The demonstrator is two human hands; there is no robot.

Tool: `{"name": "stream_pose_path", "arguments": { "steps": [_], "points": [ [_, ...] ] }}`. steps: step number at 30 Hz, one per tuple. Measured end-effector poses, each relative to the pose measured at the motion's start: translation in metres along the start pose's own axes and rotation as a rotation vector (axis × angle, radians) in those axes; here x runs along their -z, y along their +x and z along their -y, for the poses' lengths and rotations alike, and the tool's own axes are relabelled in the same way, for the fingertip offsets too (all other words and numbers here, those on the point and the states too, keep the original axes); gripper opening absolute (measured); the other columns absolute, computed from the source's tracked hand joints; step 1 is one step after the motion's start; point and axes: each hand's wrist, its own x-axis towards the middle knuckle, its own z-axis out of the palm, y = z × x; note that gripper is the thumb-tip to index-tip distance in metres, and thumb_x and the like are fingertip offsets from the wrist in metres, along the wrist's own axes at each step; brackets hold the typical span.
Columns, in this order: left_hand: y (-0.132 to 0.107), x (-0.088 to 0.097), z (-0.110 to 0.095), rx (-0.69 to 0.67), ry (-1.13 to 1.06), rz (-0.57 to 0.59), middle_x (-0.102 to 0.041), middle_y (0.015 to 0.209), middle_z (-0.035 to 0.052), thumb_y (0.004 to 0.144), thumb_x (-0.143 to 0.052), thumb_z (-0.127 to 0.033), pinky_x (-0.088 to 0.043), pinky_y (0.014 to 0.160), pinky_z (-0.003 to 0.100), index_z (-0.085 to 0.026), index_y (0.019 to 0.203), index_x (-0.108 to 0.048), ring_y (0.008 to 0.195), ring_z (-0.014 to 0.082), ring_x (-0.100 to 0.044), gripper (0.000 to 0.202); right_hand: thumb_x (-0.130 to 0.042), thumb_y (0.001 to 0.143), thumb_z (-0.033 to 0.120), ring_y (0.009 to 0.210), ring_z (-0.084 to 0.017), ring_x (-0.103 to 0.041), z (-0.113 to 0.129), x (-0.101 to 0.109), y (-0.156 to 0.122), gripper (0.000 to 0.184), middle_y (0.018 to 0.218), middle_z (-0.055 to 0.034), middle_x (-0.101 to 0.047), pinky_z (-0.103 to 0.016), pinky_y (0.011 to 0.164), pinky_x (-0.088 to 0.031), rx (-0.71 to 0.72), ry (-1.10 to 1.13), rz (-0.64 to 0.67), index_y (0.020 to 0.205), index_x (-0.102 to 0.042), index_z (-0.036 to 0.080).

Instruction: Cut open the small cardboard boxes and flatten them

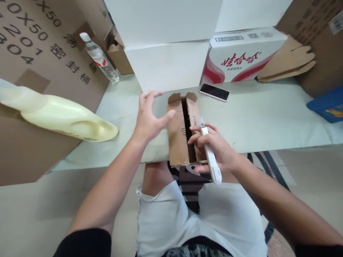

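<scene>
A small brown cardboard box (177, 135) lies on the pale table (268, 117) at its near edge, its top flaps parted along a dark slit. My left hand (147, 117) rests at the box's left side, fingers spread and the thumb touching the left flap. My right hand (214, 148) is closed round a white utility knife (210, 157), and its fingers press on the box's right flap. The knife's front end points away from me along the right flap.
A black phone (214, 91) lies behind the box. White boxes (166, 64) and a red-and-white printed carton (238, 57) stand at the back. A water bottle (100, 59) leans at the back left. A pale yellow jug (59, 116) and big brown cartons sit left.
</scene>
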Motion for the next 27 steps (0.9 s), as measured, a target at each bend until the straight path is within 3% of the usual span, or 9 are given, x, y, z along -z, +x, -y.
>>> {"name": "stream_pose_path", "arguments": {
  "steps": [3,6,11,16,22,27],
  "points": [
    [0.019,-0.019,0.021,0.019,0.018,0.152,-0.049,0.159,0.0147,0.072,-0.089,-0.053,-0.037,0.125,0.054,-0.028,0.148,-0.046,0.150,0.0382,-0.043,0.090,-0.074,0.083,0.069,0.129,-0.031,-0.067,0.003,-0.005,0.001,0.051,0.099,-0.0005,-0.075,-0.052,0.115,-0.034,-0.003,-0.013,-0.042,0.102,-0.049,0.030],
    [0.024,-0.037,0.025,0.023,-0.049,0.293,-0.048,0.160,0.0144,0.076,-0.085,-0.044,-0.040,0.123,0.054,-0.030,0.155,-0.036,0.148,0.0375,-0.047,0.094,-0.077,0.083,0.058,0.127,-0.031,-0.067,0.005,-0.004,0.001,0.045,0.100,-0.0001,-0.075,-0.051,0.112,-0.036,-0.013,-0.044,-0.087,0.101,-0.047,0.030],
    [0.023,-0.057,0.019,0.010,-0.112,0.280,-0.043,0.162,0.0158,0.072,-0.090,-0.046,-0.037,0.123,0.059,-0.033,0.155,-0.033,0.152,0.0408,-0.040,0.102,-0.078,0.083,0.049,0.126,-0.033,-0.067,0.003,-0.002,-0.005,0.043,0.105,-0.0017,-0.076,-0.051,0.105,-0.040,-0.025,-0.068,-0.097,0.103,-0.045,0.030],
    [0.024,-0.069,0.014,-0.006,-0.096,0.398,-0.045,0.157,0.0144,0.071,-0.090,-0.035,-0.038,0.123,0.062,-0.033,0.155,-0.036,0.148,0.0403,-0.044,0.100,-0.078,0.081,0.047,0.131,-0.035,-0.065,0.003,-0.005,-0.012,0.045,0.107,-0.0028,-0.076,-0.055,0.107,-0.039,-0.075,-0.091,-0.139,0.104,-0.043,0.031],
    [0.033,-0.081,0.005,-0.070,-0.154,0.347,-0.040,0.162,0.0118,0.071,-0.090,-0.034,-0.032,0.126,0.063,-0.036,0.153,-0.039,0.153,0.0414,-0.037,0.096,-0.077,0.083,0.046,0.139,-0.036,-0.062,0.007,-0.008,-0.016,0.044,0.110,-0.0030,-0.076,-0.057,0.112,-0.039,-0.100,-0.034,-0.102,0.103,-0.041,0.031],
    [0.044,-0.097,0.016,-0.084,-0.297,0.416,-0.044,0.161,0.0111,0.072,-0.090,-0.038,-0.035,0.125,0.061,-0.038,0.154,-0.038,0.152,0.0403,-0.040,0.098,-0.079,0.083,0.042,0.137,-0.036,-0.064,0.007,-0.009,-0.019,0.046,0.107,-0.0028,-0.073,-0.054,0.109,-0.043,-0.124,0.011,-0.093,0.105,-0.040,0.031]
  ]
}}
